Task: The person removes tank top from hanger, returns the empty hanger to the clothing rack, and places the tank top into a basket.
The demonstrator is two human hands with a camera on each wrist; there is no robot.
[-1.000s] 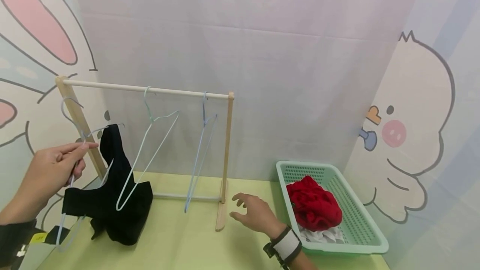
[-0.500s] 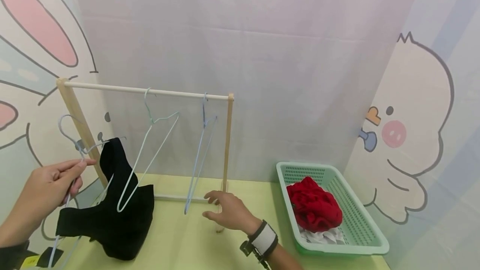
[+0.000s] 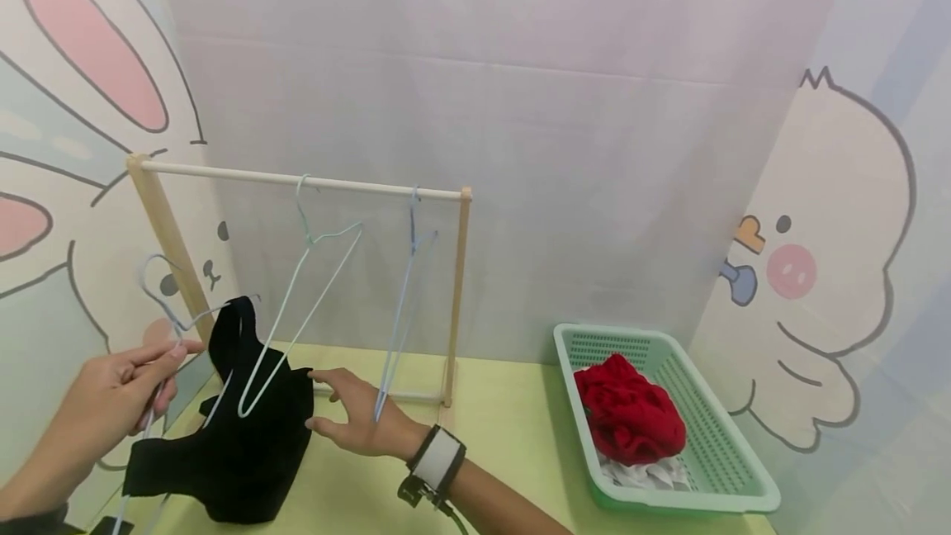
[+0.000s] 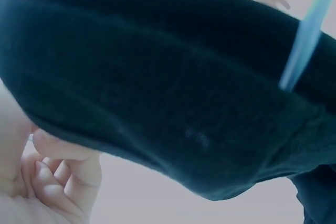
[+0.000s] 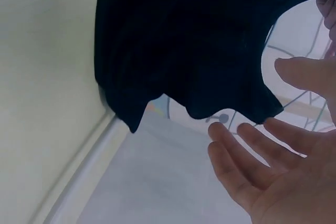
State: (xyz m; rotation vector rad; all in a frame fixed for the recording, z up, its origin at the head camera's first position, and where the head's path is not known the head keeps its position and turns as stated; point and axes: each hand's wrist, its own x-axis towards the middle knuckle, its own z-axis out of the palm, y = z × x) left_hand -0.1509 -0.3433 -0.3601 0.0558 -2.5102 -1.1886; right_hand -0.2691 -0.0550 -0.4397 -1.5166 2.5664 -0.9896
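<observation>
My left hand (image 3: 122, 395) pinches a pale wire clothes hanger (image 3: 165, 305) just below its hook, at the left of the head view. A black sleeveless top (image 3: 248, 461) hangs from it, tilted, with one strap over the hanger's far arm. At the top's right edge is my right hand (image 3: 360, 419), its thumb and fingers spread apart. In the right wrist view those fingers (image 5: 239, 161) lie close to the black cloth (image 5: 178, 40); contact is unclear. Dark fabric (image 4: 147, 77) fills most of the left wrist view, partly covering the left hand.
A wooden rack with a white rail (image 3: 253, 177) stands behind. On it hang a pale green hanger (image 3: 278, 316) and a blue hanger (image 3: 397, 320), the green one in front of the top. At right, a green basket (image 3: 713, 428) holds red cloth (image 3: 631, 415) over white cloth (image 3: 646, 473).
My right hand has moved left from beside the basket to the black top's edge. My left hand has lowered the hanger and the top somewhat.
</observation>
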